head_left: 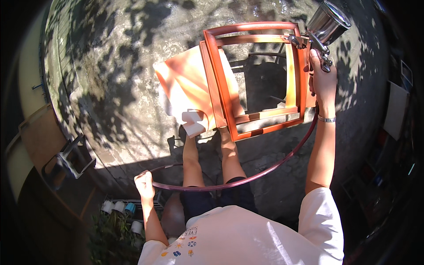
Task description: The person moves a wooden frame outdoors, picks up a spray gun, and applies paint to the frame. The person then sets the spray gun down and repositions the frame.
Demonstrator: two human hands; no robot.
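My right hand (323, 84) is closed round the grip of a spray gun (319, 44) with a shiny metal paint cup, at the upper right. The gun is beside the right side of an orange-red frame (269, 131) with rounded corners, which has paler inner bars. Whether gun and frame touch, I cannot tell. My left hand (144, 184), at the lower left, is closed round a dark red hose (238, 182). This hose curves across in front of my legs up to the gun. A flat orange panel (190, 73), bright with sun, lies left of the frame.
Dappled leaf shade covers the concrete ground (119, 88). Beyond the frame's opening is a dark shape (265, 81). Potted plants (117, 229) stand at the lower left, below a grey metal-framed item (73, 157). A pale board (396, 110) is at the far right.
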